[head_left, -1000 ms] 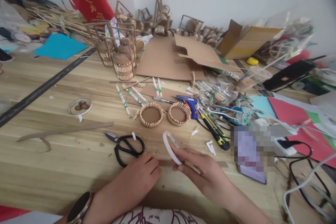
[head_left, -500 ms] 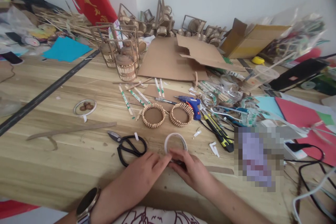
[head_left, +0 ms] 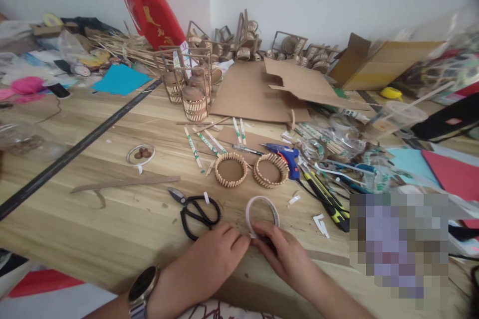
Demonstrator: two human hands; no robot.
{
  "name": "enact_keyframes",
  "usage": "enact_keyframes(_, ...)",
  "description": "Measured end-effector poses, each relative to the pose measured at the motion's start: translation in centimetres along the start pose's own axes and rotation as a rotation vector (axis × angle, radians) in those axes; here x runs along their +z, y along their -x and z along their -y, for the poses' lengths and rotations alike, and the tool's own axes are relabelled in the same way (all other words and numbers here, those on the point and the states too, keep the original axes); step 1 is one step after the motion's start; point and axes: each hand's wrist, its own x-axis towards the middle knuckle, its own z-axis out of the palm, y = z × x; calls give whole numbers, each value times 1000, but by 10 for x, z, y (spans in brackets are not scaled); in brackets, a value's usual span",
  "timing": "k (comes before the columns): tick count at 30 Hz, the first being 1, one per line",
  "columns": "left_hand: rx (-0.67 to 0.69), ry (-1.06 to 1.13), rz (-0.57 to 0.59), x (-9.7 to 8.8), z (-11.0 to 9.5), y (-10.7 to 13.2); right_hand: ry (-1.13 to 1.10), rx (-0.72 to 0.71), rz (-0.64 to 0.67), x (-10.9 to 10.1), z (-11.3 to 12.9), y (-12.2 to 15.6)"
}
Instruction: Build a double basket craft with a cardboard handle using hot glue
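Note:
A narrow roll of white tape (head_left: pixel 276 208) stands tilted on its edge in front of me. My right hand (head_left: pixel 288 254) grips its near side, the fingers partly inside the ring. My left hand (head_left: pixel 219 256), with a watch (head_left: pixel 143 284) at the wrist, has its fingers closed and its fingertips at the roll's lower left edge, pinching a bit of the tape there. Black-handled scissors (head_left: pixel 200 213) lie just beyond my left hand. Beyond the roll sit two round cardboard discs ringed with short wooden sticks, a left ring (head_left: pixel 231 169) and a right ring (head_left: pixel 271 170).
A blue glue gun (head_left: pixel 281 151) and a yellow-black utility knife (head_left: pixel 329 204) lie to the right. White paper scraps (head_left: pixel 321 226) are scattered nearby. Cardboard sheets (head_left: pixel 243 87), small framed wooden baskets (head_left: pixel 195 102) and a red bag (head_left: pixel 149 7) are behind. A blurred patch hides part of the right.
My view has swung a little to the left. My left fingertips have drawn slightly back toward me from above the right fingers, and both hands stay at the tape roll.

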Motion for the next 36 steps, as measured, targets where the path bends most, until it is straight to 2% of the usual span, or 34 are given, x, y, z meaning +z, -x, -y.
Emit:
enact_keyframes(4,-50,-10,42,-6,-3,-6,37,-110,32,-3,3,-2)
enact_keyframes(7,-59,-15,50,-4,-5,-7,153,-203,16,-6,5,-5)
enact_keyframes(11,-96,70,-27,3,-3,-1,320,-287,-22,-11,4,-5)
enact_keyframes(14,-59,109,-113,7,1,8,463,-285,-84,-26,2,-3)
enact_keyframes(18,15,88,-125,11,9,19,581,-71,-168,-70,10,-1)
enact_keyframes(20,70,64,-118,13,11,21,445,-3,-169,-93,21,-3)
enact_keyframes(21,96,53,-118,14,11,22,344,86,-152,-102,28,-5)
enact_keyframes(23,135,36,-133,15,11,22,105,246,-33,-109,38,-11)
enact_keyframes(25,169,17,-157,16,9,19,-139,420,175,-103,43,-19)
enact_keyframes(28,205,-5,-236,18,7,15,-381,614,450,-75,38,-32)
enact_keyframes(32,224,-22,-301,19,10,19,-454,731,502,-42,19,-38)
enact_keyframes(36,214,-83,-273,18,16,34,-456,755,527,-39,8,-31)
